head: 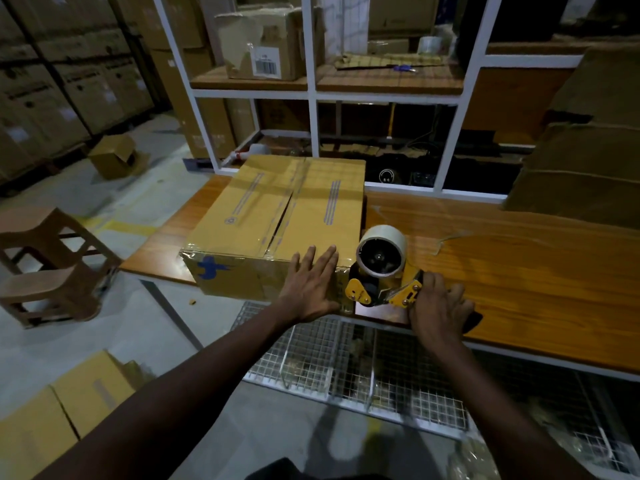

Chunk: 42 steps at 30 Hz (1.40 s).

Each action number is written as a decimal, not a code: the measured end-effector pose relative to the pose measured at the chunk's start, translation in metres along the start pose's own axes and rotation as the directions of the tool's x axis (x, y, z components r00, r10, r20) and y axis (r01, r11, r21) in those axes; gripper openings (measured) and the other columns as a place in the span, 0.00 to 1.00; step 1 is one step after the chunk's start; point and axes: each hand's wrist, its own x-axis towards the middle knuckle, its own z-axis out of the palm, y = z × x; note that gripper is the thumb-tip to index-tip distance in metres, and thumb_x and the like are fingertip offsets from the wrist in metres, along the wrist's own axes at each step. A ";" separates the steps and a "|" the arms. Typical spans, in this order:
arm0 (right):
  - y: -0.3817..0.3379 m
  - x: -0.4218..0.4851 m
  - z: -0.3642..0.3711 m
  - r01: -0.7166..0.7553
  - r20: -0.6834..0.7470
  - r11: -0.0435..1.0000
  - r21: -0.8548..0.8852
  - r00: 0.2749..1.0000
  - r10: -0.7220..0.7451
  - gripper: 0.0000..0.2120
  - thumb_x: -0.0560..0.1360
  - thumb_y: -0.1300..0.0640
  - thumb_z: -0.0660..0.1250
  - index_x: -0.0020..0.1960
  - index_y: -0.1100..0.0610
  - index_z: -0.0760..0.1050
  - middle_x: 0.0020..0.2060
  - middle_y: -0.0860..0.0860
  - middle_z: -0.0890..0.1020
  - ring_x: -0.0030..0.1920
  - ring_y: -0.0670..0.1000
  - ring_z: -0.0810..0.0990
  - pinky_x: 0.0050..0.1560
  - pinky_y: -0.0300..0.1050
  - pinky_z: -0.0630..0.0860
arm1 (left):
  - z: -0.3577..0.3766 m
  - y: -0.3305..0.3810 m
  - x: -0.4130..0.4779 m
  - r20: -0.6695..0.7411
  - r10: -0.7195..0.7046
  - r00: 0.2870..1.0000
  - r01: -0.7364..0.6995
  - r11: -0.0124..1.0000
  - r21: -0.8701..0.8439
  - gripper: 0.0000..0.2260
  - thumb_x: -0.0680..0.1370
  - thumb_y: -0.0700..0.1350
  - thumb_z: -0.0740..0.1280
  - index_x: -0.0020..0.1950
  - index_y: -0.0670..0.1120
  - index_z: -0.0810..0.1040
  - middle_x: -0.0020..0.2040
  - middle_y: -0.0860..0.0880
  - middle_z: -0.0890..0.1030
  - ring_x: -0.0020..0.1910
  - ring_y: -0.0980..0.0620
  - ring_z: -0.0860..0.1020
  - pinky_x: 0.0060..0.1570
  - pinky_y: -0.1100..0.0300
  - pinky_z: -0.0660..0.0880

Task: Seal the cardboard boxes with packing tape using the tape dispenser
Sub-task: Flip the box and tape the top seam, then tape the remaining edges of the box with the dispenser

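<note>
Your left hand (313,284) lies flat on the glossy taped box (280,223) at the wood table's (519,268) edge; right hand (438,310) grips the yellow dispenser (384,275) against its corner. Stool (45,268) left.

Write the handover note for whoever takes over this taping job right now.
Left hand: flat, fingers straight, on the near top edge of the cardboard box, steadying it.
Right hand: grips the tape dispenser, held against the box's near right corner.
Box sits on the wooden table.
Done: glossy tape shows along the near edge and over the centre seam.
Left: probably finish and cut this corner strip; far sides not visible.
</note>
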 end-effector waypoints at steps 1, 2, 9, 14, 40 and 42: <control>-0.002 -0.004 0.003 -0.036 0.039 0.999 0.036 0.999 0.034 0.19 0.76 0.54 0.66 0.65 0.52 0.66 0.61 0.52 0.73 0.59 0.61 0.69 0.54 0.57 0.66 | 0.000 0.000 0.000 -0.005 0.000 1.000 0.000 1.000 -0.003 0.49 0.73 0.70 0.59 0.80 0.47 0.37 0.80 0.49 0.37 0.79 0.40 0.40 0.75 0.38 0.43; -0.003 -0.010 0.005 -0.075 0.083 0.994 0.080 0.994 0.068 0.20 0.76 0.53 0.66 0.66 0.52 0.66 0.62 0.53 0.72 0.60 0.62 0.68 0.55 0.58 0.67 | 0.000 -0.001 0.001 -0.012 -0.001 1.000 0.001 1.000 -0.004 0.48 0.73 0.69 0.60 0.80 0.47 0.37 0.80 0.49 0.37 0.79 0.40 0.40 0.75 0.38 0.43; 0.000 -0.041 0.021 -0.224 0.248 0.947 0.231 0.955 0.165 0.25 0.77 0.55 0.66 0.71 0.53 0.62 0.67 0.53 0.69 0.65 0.62 0.66 0.59 0.60 0.67 | -0.002 -0.007 0.002 -0.011 -0.007 1.000 0.007 1.000 -0.010 0.45 0.75 0.69 0.56 0.80 0.48 0.37 0.80 0.50 0.37 0.79 0.41 0.40 0.75 0.39 0.43; 0.033 -0.062 0.038 -0.235 0.231 0.962 0.141 0.953 0.199 0.17 0.75 0.55 0.66 0.62 0.50 0.67 0.62 0.51 0.73 0.61 0.60 0.68 0.56 0.59 0.68 | -0.004 -0.006 -0.001 -0.030 -0.016 0.999 0.015 0.999 -0.032 0.42 0.77 0.67 0.58 0.81 0.50 0.39 0.81 0.51 0.38 0.79 0.42 0.40 0.76 0.40 0.43; -0.215 0.043 -0.068 0.019 -0.202 0.909 0.416 0.977 0.073 0.14 0.77 0.55 0.64 0.62 0.54 0.68 0.60 0.55 0.74 0.60 0.63 0.68 0.56 0.60 0.64 | -0.031 -0.233 -0.055 -0.240 -0.263 0.934 0.122 0.869 -0.480 0.37 0.72 0.63 0.43 0.74 0.50 0.70 0.75 0.47 0.69 0.73 0.47 0.68 0.69 0.46 0.64; -0.248 0.039 -0.063 0.053 -0.219 0.914 0.402 0.975 0.040 0.15 0.77 0.55 0.64 0.62 0.54 0.68 0.60 0.54 0.74 0.58 0.62 0.68 0.55 0.59 0.64 | -0.025 -0.263 -0.065 -0.268 -0.259 0.928 0.068 0.824 -0.562 0.34 0.74 0.60 0.46 0.72 0.46 0.74 0.72 0.42 0.73 0.69 0.43 0.71 0.65 0.49 0.68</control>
